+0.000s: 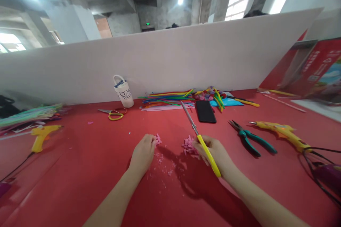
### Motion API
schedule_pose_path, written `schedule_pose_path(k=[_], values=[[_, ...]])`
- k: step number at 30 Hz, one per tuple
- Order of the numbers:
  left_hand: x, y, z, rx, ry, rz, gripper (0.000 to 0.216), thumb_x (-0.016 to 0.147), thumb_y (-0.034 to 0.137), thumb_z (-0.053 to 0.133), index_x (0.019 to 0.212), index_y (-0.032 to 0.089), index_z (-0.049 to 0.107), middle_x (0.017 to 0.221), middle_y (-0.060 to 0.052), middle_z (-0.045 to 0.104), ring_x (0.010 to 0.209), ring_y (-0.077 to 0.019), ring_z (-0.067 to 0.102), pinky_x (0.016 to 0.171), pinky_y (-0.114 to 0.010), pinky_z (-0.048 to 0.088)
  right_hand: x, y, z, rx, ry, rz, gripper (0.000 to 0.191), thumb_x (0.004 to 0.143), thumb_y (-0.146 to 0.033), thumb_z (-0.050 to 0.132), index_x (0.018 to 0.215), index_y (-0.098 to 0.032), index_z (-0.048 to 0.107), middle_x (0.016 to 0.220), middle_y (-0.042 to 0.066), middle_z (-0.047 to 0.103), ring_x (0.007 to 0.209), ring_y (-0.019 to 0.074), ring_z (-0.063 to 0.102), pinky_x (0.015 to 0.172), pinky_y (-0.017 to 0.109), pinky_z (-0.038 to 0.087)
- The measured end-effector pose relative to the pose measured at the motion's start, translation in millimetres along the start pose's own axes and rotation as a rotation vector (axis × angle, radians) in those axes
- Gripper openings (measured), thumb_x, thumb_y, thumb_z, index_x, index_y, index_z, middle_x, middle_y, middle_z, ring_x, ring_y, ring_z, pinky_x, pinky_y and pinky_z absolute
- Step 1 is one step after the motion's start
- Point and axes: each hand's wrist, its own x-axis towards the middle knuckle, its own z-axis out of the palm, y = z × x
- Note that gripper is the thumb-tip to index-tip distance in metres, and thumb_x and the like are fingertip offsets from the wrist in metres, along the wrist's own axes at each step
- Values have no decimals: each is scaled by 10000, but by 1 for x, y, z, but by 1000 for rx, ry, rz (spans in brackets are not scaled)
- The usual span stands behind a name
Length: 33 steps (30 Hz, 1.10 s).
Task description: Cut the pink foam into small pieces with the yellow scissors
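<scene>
My right hand is closed round yellow-handled scissors, whose blades point up and away toward the black phone. Its fingertips rest on a small heap of pink scraps on the red table. My left hand is curled, fingers pinched on a small pink piece at its fingertips. Tiny pink bits lie scattered between the two hands.
A black phone, coloured pipe cleaners, a small white bag and second scissors lie toward the white partition. Green pliers and a yellow glue gun sit right; another glue gun sits left.
</scene>
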Motion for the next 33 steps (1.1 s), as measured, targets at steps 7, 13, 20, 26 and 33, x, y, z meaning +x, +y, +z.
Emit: schedule_pose_path(k=[7,13,20,26,33], values=[[1,-7,-5,-270,51,-156,143,776,259,366,855,199,469,768,-21,546,677,-147,509,622,-272,373,-2,-3,3,-12,-10,10,170,633,-332,520,595,-191,433,354,-89,415,266,43,310,303,182,224],[-6,11,-2,-585,-118,-200,186,740,279,420,896,177,423,649,-1,584,402,-83,452,367,-191,329,-13,-11,12,4,-87,30,185,654,-351,497,596,-194,418,361,-94,380,274,37,294,299,171,209],[-29,47,7,-1160,-399,-297,147,699,244,529,784,182,427,511,62,511,356,-52,429,339,-151,293,-24,-18,36,29,-269,75,143,605,-296,487,547,-199,398,363,-94,387,264,41,305,282,165,216],[-29,45,7,-1093,-395,-240,118,718,216,493,753,188,384,518,58,529,325,-41,389,321,-148,244,-19,-15,44,52,-253,57,100,582,-252,435,530,-205,363,381,-91,406,280,40,309,304,171,216],[-35,55,2,-863,-358,-181,121,683,110,450,751,197,400,554,61,520,401,-64,407,399,-177,305,-23,-6,44,63,-198,30,92,503,-155,397,528,-211,327,375,-108,349,303,40,292,322,172,197]])
